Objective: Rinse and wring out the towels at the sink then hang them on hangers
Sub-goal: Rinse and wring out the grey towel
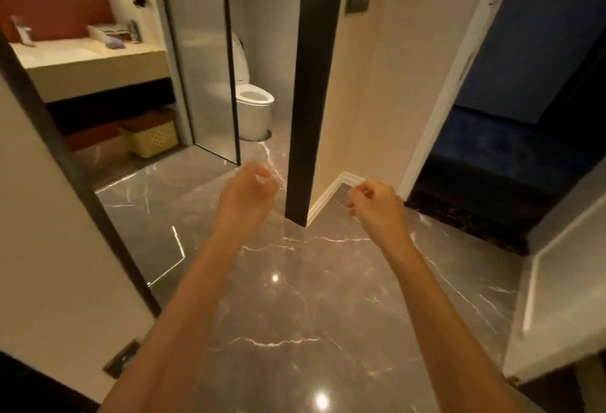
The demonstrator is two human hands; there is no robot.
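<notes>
Towels (144, 121) may be the brown heap in the yellow slatted plastic basket (154, 142) under the cream stone sink counter (98, 66); blur leaves doubt. Left hand (247, 192) and right hand (373, 202) hang loosely curled, empty. Approach step: next, walk in and fetch them.
</notes>
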